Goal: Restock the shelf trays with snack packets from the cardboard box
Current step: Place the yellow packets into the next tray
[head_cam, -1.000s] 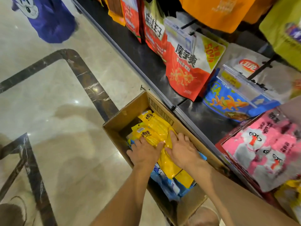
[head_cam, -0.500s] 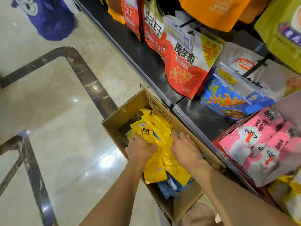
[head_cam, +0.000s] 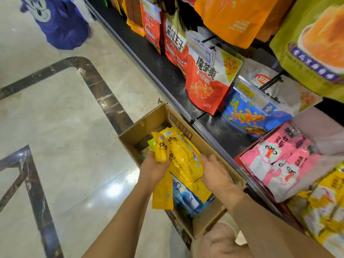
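While my left hand (head_cam: 155, 169) is gripping a yellow packet (head_cam: 161, 175) around its middle, fingers curled tight, that packet is sticking out above and below my fist, lower end hanging over the box's near-left wall. My right hand (head_cam: 216, 173) is lying mostly flat, fingers loosely spread, pressing on the right edge of the yellow packet stack (head_cam: 186, 162); I can't tell if it's actually gripping any of them. Both hands are working lower centre of the frame, inside the cardboard box (head_cam: 147, 125).

Box is sitting open on the pale marble floor (head_cam: 61, 127), pushed right up against the shelf base. Stack is lying diagonally in it, barcodes up at the far end. Blue packets (head_cam: 183, 196) are showing underneath, toward the near end.

Right of the box, lower right of the frame: a red-edged shelf tray (head_cam: 237, 162) is holding pink packets (head_cam: 279, 161), tilted toward me. More yellow packets (head_cam: 323, 207) are sitting in the far lower right corner.

Above that, centre right: a red-and-white pouch (head_cam: 206, 84) and a blue pouch (head_cam: 242, 116) are hanging over the black bottom shelf (head_cam: 219, 127), price tags clipped in front. Orange and olive bags are filling the top right.

Upper left: a purple cartoon figure (head_cam: 59, 21) is standing on the floor, well apart from the box.
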{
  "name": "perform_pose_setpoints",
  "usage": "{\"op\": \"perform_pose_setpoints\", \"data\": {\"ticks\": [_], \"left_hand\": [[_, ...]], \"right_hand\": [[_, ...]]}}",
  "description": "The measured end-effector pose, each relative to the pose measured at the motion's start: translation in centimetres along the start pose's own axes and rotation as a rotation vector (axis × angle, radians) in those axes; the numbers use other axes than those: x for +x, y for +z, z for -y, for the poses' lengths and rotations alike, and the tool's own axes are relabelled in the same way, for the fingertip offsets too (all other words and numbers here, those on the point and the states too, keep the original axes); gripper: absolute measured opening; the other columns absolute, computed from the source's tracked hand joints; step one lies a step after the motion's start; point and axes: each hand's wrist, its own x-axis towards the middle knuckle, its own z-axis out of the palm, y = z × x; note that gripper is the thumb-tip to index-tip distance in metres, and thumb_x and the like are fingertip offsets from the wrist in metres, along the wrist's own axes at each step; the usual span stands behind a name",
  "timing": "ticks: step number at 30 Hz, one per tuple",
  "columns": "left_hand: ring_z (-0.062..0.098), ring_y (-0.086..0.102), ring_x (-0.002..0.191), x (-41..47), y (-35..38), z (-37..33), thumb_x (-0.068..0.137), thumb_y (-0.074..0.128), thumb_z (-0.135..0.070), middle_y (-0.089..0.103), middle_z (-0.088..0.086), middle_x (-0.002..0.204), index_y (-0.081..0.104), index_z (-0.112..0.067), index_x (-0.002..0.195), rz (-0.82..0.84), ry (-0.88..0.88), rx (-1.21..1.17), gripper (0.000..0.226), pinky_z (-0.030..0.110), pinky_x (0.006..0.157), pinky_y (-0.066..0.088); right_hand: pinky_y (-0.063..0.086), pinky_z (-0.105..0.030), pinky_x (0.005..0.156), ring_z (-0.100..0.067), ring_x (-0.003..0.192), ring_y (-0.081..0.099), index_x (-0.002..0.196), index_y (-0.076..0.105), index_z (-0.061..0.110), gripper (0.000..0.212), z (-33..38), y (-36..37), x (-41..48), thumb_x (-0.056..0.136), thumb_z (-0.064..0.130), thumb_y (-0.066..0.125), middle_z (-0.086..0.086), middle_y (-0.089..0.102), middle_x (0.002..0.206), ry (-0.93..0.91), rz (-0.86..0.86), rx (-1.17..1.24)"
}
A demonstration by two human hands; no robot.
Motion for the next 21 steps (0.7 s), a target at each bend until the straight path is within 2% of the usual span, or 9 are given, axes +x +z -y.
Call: {"op": "perform_pose_setpoints", "data": {"ticks": [3,8,11,13,15,17,21], "left_hand": [[0.024,0.072,0.089,-1.4,-0.3,0.3,0.076,0.069,-0.03,0.07,-0.001,0.1,0.055,-0.041,0.1,0.022,-0.012,-0.117,0.03,0.054,0.082,0.059],[0.026,0.069,0.097,-3.5,-0.9,0.2,0.091,0.068,-0.022,0.066,0.003,0.111,0.052,-0.034,0.106,0.054,-0.063,-0.269,0.024,0.052,0.086,0.059],[0.03,0.073,0.094,-4.7,-1.3,-0.4,0.093,0.065,-0.012,0.068,0.009,0.111,0.051,-0.029,0.111,0.105,-0.074,-0.412,0.027,0.049,0.078,0.061],[0.031,0.075,0.09,-5.5,-1.6,-1.2,0.094,0.061,-0.004,0.071,0.011,0.106,0.051,-0.024,0.114,0.144,-0.073,-0.523,0.03,0.052,0.074,0.062],[0.032,0.073,0.086,-6.6,-2.1,-2.3,0.094,0.061,-0.001,0.073,0.012,0.099,0.052,-0.02,0.113,0.177,-0.045,-0.588,0.028,0.056,0.073,0.06],[0.032,0.07,0.089,-7.4,-2.7,-3.3,0.093,0.065,-0.004,0.072,0.014,0.105,0.053,-0.019,0.113,0.196,-0.008,-0.613,0.028,0.058,0.079,0.058],[0.028,0.069,0.093,-8.9,-4.0,-5.0,0.09,0.069,-0.007,0.072,0.012,0.107,0.055,-0.018,0.112,0.184,0.05,-0.609,0.029,0.046,0.076,0.056]], "right_hand": [[0.046,-0.042,0.098,-0.034,0.119,0.056,0.132,0.041,0.013,0.046,0.5,0.2,-0.7,0.09,-0.004,0.049,-0.012,0.051,0.129,0.068,-0.006,0.012],[0.049,-0.041,0.091,-0.036,0.116,0.062,0.122,0.044,0.012,0.025,0.7,-0.2,-1.9,0.098,0.014,0.047,-0.014,0.063,0.126,0.197,-0.092,0.118],[0.048,-0.042,0.091,-0.037,0.115,0.061,0.13,0.048,0.018,0.035,0.5,-0.9,-2.7,0.101,0.038,0.041,-0.015,0.065,0.125,0.22,-0.109,0.239],[0.049,-0.042,0.088,-0.037,0.114,0.062,0.131,0.052,0.024,0.043,0.3,-1.7,-3.2,0.098,0.051,0.047,-0.013,0.068,0.121,0.215,-0.133,0.279],[0.053,-0.041,0.086,-0.036,0.11,0.064,0.131,0.056,0.027,0.047,0.2,-2.7,-3.7,0.094,0.055,0.056,-0.01,0.071,0.116,0.198,-0.179,0.318],[0.054,-0.041,0.085,-0.033,0.107,0.066,0.129,0.06,0.029,0.047,0.2,-3.9,-4.4,0.091,0.056,0.061,-0.007,0.073,0.114,0.184,-0.232,0.393],[0.053,-0.038,0.08,-0.028,0.099,0.067,0.114,0.067,0.032,0.034,0.5,-6.6,-6.3,0.087,0.053,0.067,0.001,0.074,0.105,0.135,-0.329,0.521]]}}
